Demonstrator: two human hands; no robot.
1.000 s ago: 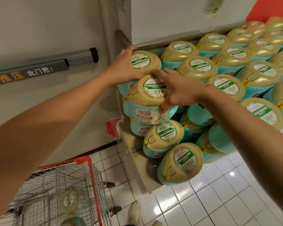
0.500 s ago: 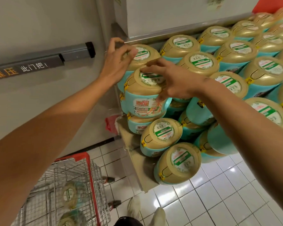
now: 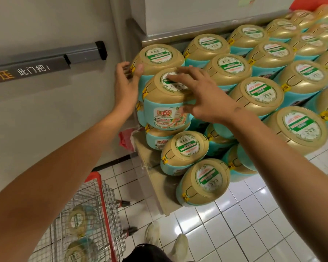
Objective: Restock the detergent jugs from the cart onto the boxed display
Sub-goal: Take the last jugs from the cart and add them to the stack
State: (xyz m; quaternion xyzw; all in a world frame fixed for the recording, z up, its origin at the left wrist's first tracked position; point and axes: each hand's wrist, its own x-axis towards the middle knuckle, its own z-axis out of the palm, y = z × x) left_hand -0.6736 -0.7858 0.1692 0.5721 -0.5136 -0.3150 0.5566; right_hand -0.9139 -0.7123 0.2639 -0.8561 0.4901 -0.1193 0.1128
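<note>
A teal plastic detergent jug with gold lid [image 3: 164,115] is parked at the left end of the stacked display [image 3: 155,186], covered by the spread-open right hand [image 3: 204,96] and flanked by the loosely open left hand [image 3: 126,86], nothing gripped.

Cardboard display boxes [image 3: 157,186] on white tiled floor [image 3: 235,224].
Stacked with teal gold-lidded jugs [image 3: 203,178]; wire cart [image 3: 102,201] alongside on tiles.

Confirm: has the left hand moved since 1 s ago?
Yes. The left hand slid left off the lid of the corner jug to its left rim, toward the push bar.
</note>
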